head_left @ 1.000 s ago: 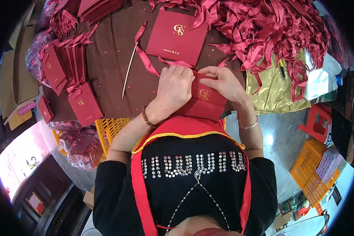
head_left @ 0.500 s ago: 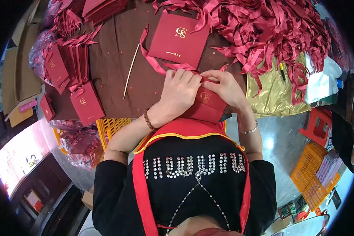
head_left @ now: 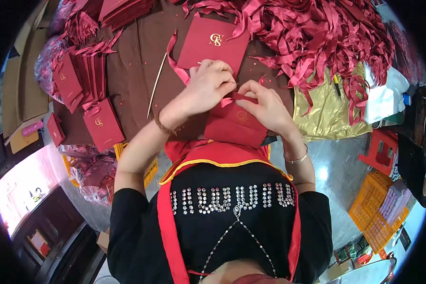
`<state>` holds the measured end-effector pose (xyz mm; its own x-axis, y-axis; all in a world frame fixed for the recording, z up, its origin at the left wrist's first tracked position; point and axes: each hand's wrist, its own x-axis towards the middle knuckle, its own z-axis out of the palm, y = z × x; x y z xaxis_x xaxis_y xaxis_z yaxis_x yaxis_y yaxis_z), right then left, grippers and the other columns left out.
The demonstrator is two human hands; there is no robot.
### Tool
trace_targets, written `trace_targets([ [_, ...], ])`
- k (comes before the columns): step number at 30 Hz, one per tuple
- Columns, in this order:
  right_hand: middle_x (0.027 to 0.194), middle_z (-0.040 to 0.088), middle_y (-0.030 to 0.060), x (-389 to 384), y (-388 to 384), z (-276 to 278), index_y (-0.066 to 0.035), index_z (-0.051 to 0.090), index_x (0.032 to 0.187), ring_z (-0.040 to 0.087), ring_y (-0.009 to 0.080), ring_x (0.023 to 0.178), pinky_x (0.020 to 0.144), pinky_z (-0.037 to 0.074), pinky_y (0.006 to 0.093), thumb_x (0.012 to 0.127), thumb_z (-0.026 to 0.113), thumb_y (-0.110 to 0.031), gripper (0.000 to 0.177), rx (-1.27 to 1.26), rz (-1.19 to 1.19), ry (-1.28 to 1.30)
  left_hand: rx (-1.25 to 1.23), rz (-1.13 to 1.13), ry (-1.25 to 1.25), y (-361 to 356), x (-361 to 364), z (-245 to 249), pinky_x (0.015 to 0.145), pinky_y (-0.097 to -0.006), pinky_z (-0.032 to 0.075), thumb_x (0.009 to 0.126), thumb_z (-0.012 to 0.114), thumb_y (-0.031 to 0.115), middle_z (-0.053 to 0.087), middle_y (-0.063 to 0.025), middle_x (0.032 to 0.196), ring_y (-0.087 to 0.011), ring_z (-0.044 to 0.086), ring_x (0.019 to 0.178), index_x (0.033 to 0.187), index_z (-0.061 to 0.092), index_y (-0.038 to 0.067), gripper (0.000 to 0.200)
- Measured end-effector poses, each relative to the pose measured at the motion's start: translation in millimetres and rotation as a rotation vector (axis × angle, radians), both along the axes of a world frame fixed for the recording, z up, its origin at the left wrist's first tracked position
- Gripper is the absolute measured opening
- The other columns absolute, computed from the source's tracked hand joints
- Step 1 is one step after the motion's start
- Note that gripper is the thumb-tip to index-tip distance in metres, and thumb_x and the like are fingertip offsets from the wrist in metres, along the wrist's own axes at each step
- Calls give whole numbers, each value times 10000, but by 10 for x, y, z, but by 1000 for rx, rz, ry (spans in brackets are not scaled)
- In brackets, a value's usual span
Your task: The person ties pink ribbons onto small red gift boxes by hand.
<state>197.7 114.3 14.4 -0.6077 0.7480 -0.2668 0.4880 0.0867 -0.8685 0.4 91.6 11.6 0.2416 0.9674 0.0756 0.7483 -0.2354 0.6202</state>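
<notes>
While both hands meet at the top edge of a dark red paper bag (head_left: 233, 128), faint gold letters like "GS" show on its front. The left hand (head_left: 208, 85) pinches a shiny red ribbon (head_left: 226, 101). The right hand (head_left: 265, 106) pinches the bag's rim. Just past the left hand lies 1 flat bag (head_left: 213, 43) with the same gold letters. Glossy loose ribbons (head_left: 317, 33) are heaped past the right hand.

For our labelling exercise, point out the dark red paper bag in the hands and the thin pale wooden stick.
Dark red paper bag (head_left: 233, 126): head view, front face.
Thin pale wooden stick (head_left: 156, 86): head view, middle of shaft.
</notes>
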Motion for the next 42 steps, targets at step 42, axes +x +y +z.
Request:
trace_targets([
  [42, 871, 650, 131, -89, -9, 142, -38, 612, 987, 627, 257, 772, 706, 468, 324, 801, 645, -131, 211, 92, 175, 5, -497, 133, -635, 644, -116, -19, 664, -220, 400, 923, 512, 230, 595, -7, 869, -65, 526, 760, 925, 611, 54, 202],
])
